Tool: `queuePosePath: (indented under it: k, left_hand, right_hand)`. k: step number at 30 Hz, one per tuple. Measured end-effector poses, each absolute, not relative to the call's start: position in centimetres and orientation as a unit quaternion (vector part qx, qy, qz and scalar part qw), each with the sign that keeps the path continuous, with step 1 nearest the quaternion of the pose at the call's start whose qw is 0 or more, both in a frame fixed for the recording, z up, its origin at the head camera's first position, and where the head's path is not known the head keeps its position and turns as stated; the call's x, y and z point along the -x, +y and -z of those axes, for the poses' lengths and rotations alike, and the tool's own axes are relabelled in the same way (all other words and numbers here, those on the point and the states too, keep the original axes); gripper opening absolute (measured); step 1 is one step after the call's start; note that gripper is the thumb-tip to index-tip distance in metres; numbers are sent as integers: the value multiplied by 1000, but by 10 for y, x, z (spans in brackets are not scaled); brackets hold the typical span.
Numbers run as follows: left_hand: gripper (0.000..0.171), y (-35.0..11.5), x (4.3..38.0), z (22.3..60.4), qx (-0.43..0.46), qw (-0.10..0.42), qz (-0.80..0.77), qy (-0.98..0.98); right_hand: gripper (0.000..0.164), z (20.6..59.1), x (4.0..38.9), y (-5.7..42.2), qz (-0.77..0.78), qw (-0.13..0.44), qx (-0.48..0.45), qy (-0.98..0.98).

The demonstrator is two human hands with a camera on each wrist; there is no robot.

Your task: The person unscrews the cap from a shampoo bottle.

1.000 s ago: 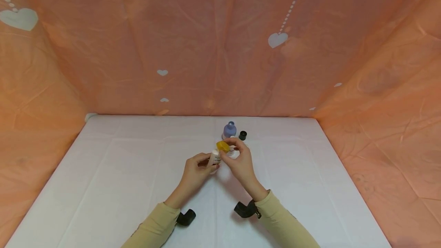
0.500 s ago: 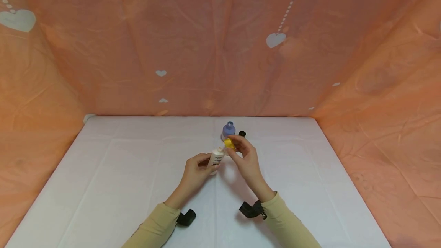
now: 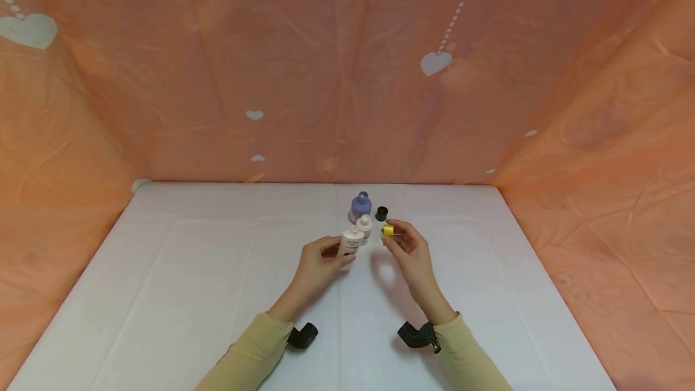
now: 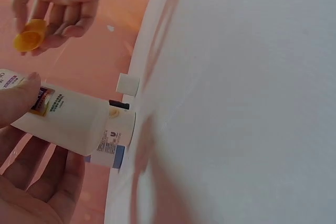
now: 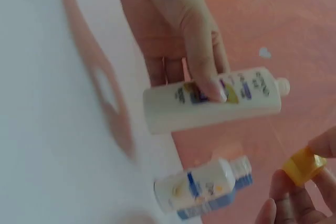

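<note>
My left hand grips a white plastic bottle round its body, fingers on one side and thumb over the printed label. Its narrow neck is uncovered, as the right wrist view shows, and the bottle is off the table. To its right, my right hand pinches a yellow cap between thumb and fingertips, apart from the bottle. In the left wrist view the hollow underside of that yellow cap shows. Just beyond the held bottle stands a smaller white bottle, uncapped, with a blue bottle behind it, also uncapped.
A black cap lies right of the blue bottle. A small white cap stands near it in the left wrist view. White cloth covers the table; an orange curtain with hearts hangs behind and at both sides.
The yellow cap has come away from the held bottle's neck and moved right with my right hand. My left hand has shifted slightly right with the bottle.
</note>
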State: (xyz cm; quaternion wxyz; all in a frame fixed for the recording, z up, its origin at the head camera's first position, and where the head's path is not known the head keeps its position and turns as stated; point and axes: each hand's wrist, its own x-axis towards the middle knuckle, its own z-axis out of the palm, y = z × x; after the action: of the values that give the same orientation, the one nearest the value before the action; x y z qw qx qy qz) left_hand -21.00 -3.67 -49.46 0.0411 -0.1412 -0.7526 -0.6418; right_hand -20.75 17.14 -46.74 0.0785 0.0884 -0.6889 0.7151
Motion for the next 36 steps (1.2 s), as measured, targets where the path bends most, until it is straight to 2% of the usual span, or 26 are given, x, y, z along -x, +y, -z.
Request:
queuePosePath:
  k: [11, 26, 36]
  left_hand:
    - [37, -23, 217, 502, 136, -16, 653, -745]
    - [38, -12, 222, 508, 169, -24, 628, -759]
    - [39, -8, 226, 510, 176, -21, 616, -768]
  right_hand:
    - [30, 489, 205, 200, -664, 67, -66, -741]
    - [31, 508, 215, 220, -573, -55, -37, -817]
    - [29, 508, 224, 223, -511, -43, -89, -854]
